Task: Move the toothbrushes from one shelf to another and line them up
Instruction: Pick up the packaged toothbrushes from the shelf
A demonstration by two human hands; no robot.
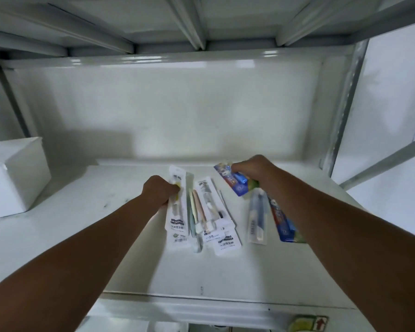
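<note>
Toothbrushes, packaged, on white shelf (86,236), mid-depth, in loose cluster.
White pack (176,212): leftmost, lengthwise front to back, pinched at upper half by left hand (159,191).
Middle packs (211,212): several, overlapping, fanned and slightly skewed; count uncertain.
Clear pack (256,216): right of the fan, apart from it, tilted.
Blue pack (230,179): rear right, angled, gripped by right hand (252,171); second blue pack (283,219) partly hidden under right forearm.
White box (12,178): far left, well apart.
Step in hand, judged: setting down and straightening.
Advice: square white pack to shelf front edge first, then lay the others parallel beside it, none overlapping, bottoms level; spread the fan singly rather than pushing as a heap.
Hands: well apart, both arms extended forward, knuckles up, fingers curled on packs.
</note>
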